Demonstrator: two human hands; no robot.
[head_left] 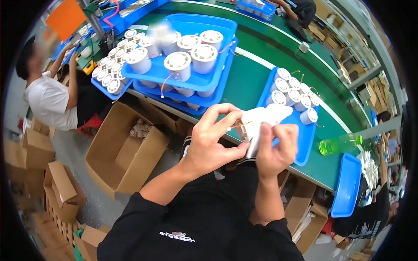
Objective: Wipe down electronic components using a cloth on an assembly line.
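Observation:
Both my hands are raised over the table's near edge. My left hand grips a white cylindrical housing between thumb and fingers; a thin red and yellow wire with a small white connector sticks out beside it. A soft white cloth covers much of the housing. My right hand is closed on this cloth, with its thumb pressing on the side. Similar white cylinders with slotted tops stand in the stacked blue trays to the left, and more are in the blue tray on the right.
A green bottle lies on the green table, near another blue tray. Below left, an open cardboard box holds several white parts. A person in a white shirt sits at the left; other people work at the right.

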